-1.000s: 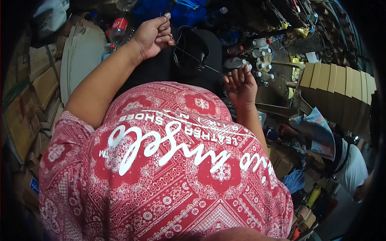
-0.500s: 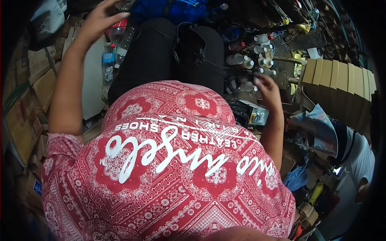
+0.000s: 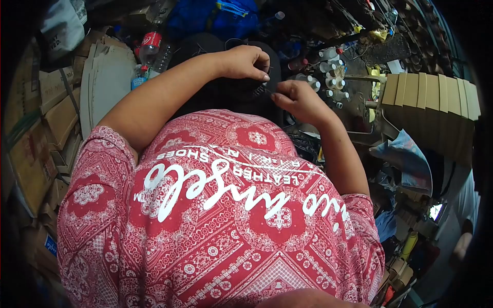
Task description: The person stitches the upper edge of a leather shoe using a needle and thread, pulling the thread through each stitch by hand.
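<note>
Evidently, close handwork over the lap

Most of the view is filled by the red patterned shirt [image 3: 221,231]. To the right, tan cardboard pieces [image 3: 431,97] are lined up in a row; beyond the knees, a blue bag [image 3: 236,20] is seen, and small bottles [image 3: 334,81] are clustered beside the lap.

Over the dark-clad lap, the left hand [image 3: 265,75] and the right hand [image 3: 275,94] are held near each other, with a narrow gap between. On the left, the index finger is curled toward the thumb; on the right, the fingers are bent in close to the thumb. Whether anything is pinched by either cannot be told.

Between and just below them, a black piece [image 3: 260,91] is placed on the lap, its edge marked by small pale specks; its outline is lost against the dark clothing. A fine step at that edge, perhaps stitching, is judged to be in hand. For the next move, a steadied piece and a precise fingertip pinch would seem to be called for.
</note>
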